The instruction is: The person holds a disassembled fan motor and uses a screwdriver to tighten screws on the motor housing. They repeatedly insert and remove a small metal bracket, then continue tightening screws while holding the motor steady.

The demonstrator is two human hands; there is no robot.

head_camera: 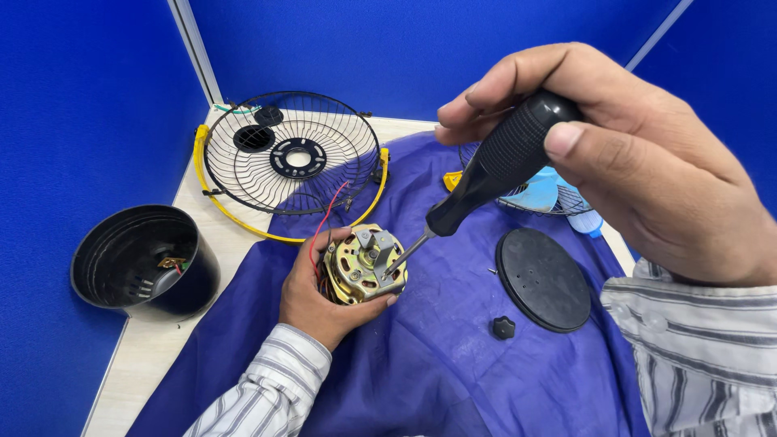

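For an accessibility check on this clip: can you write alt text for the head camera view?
A left hand grips a small fan motor while the right hand sets a black-handled screwdriver against its top, over a blue cloth. Nearby lie a wire fan guard, a round black base plate and a black housing cup.

One head-worn camera looks steeply down, close over the blue cloth-covered tabletop (453, 356), seemingly facing the corner of blue partition walls (388, 48).
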